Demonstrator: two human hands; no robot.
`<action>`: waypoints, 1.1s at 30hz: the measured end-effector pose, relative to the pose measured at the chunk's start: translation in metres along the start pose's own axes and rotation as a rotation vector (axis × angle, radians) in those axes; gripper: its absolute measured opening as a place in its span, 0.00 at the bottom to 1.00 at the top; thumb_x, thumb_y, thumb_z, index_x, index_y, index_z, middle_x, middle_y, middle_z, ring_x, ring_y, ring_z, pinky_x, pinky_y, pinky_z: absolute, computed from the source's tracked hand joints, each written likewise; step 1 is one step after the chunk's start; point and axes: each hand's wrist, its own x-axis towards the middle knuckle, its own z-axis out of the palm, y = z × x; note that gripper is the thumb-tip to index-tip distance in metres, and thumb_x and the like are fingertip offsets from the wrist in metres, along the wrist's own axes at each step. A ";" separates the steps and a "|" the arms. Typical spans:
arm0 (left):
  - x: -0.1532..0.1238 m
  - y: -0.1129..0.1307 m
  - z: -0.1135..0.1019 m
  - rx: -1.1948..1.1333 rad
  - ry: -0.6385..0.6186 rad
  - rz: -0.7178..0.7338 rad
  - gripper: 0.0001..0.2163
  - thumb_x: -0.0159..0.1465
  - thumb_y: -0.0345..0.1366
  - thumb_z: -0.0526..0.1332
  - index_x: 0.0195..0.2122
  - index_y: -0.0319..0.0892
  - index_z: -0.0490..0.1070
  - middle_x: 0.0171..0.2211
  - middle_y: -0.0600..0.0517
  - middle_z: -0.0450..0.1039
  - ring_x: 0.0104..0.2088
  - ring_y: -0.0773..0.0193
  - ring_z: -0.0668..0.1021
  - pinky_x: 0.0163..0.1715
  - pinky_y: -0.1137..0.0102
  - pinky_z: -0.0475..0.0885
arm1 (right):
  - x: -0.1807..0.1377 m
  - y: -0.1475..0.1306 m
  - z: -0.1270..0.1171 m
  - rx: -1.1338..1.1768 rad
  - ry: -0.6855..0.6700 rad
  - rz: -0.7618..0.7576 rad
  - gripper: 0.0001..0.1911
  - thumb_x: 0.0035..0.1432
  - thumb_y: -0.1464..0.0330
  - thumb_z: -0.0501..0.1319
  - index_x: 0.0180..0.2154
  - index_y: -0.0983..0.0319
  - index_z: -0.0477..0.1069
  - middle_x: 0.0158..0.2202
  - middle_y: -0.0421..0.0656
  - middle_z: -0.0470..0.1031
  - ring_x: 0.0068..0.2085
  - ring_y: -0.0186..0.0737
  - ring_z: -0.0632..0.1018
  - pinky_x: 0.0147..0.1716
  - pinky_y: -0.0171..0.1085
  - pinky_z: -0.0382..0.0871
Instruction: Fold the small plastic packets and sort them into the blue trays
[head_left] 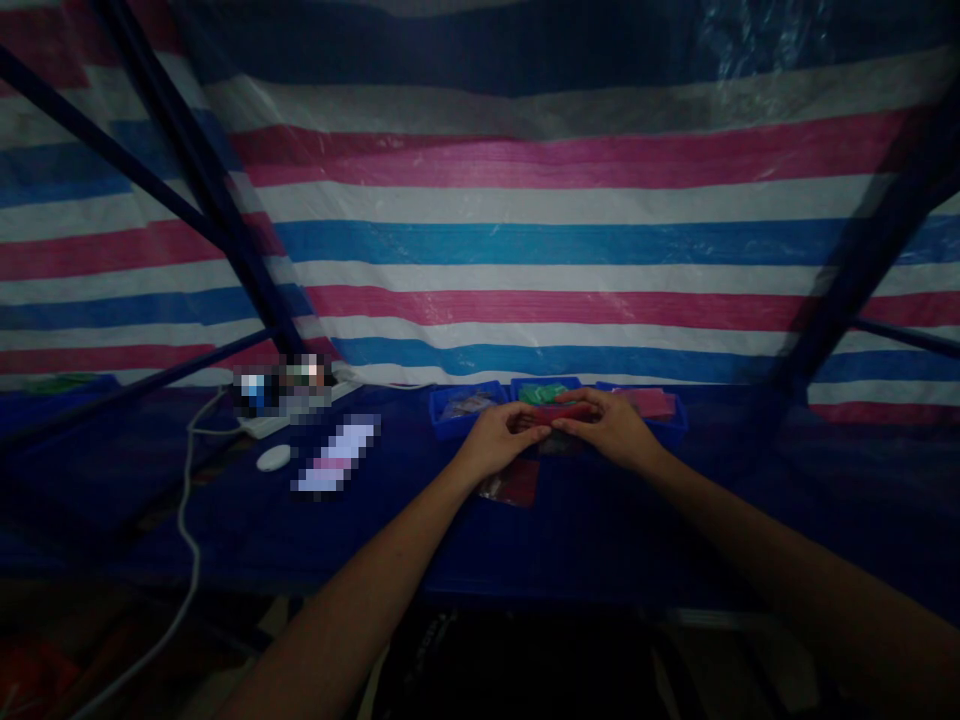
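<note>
Tarp-backed table [675,520]: hands pinch red strip [559,412].

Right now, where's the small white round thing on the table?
In the head view, the white round object lies left of the left hand, beside the white cable.

Pretty dim shot overall, the striped tarp [525,240] at the back catches most of the light while the table [600,540] and bottom edge sink into near black. Corners go dark and bend a bit, two patches near the table's left end are pixelated
</note>
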 end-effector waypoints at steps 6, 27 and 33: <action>0.000 0.001 0.001 0.072 0.077 0.059 0.12 0.64 0.38 0.65 0.46 0.40 0.73 0.39 0.47 0.78 0.38 0.61 0.80 0.40 0.66 0.74 | 0.001 -0.004 0.002 -0.098 0.050 -0.105 0.17 0.53 0.58 0.68 0.42 0.58 0.73 0.38 0.42 0.81 0.38 0.43 0.81 0.39 0.41 0.76; -0.003 0.010 0.005 0.466 0.247 0.186 0.12 0.68 0.41 0.60 0.45 0.41 0.77 0.37 0.47 0.79 0.37 0.57 0.77 0.38 0.66 0.68 | -0.001 -0.015 0.004 0.114 0.209 -0.157 0.24 0.57 0.54 0.67 0.50 0.59 0.70 0.38 0.43 0.75 0.32 0.36 0.76 0.26 0.34 0.71; -0.004 0.009 0.006 0.451 0.188 0.117 0.09 0.64 0.38 0.63 0.42 0.42 0.79 0.37 0.48 0.81 0.36 0.56 0.79 0.37 0.65 0.69 | 0.001 -0.012 -0.001 -0.085 0.307 -0.216 0.21 0.57 0.54 0.66 0.48 0.59 0.73 0.39 0.45 0.75 0.36 0.40 0.75 0.34 0.39 0.72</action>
